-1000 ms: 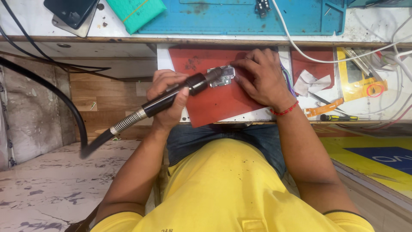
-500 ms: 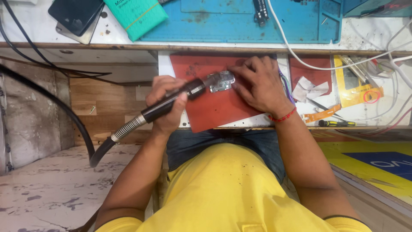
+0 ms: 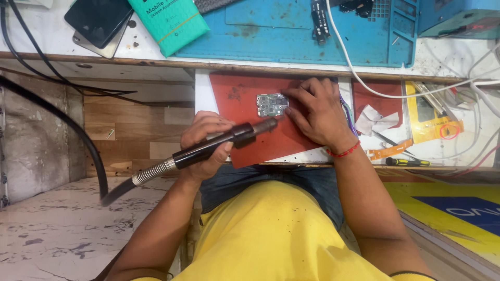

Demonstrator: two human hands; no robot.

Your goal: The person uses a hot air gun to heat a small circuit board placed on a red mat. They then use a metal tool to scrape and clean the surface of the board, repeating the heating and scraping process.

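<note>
left hand [image 3: 204,143]: wrapped tight round the hot-air rework handle [image 3: 219,144], nozzle tip aimed up and right, ending just short of the board. Held low on the barrel, probably so the hose trails off to the side and out of the way.

right hand [image 3: 315,114]: not gripping anything, it lies flat with the fingertips [image 3: 289,94] pressing at the right edge of the small green circuit board [image 3: 272,104]. Looks like it's pinning the board so it doesn't skate around.

circuit board: lying flat on the red silicone mat [image 3: 245,99], upper middle of it, between the nozzle and the fingertips.

mat: red, heat-proof kind I'd guess, sitting on a pull-out shelf under the main bench. Makes sense for hot work.

bench above: blue work mat [image 3: 291,26], teal box [image 3: 169,23], a dark phone [image 3: 99,18] at the left, white cable [image 3: 375,86] snaking across.

right side clutter: yellow tool [image 3: 429,117], screwdriver [image 3: 409,162], orange flex strip [image 3: 388,151].

room: pale marbled floor at the left, thick black hose [image 3: 67,127] hanging down past wood panelling.
</note>
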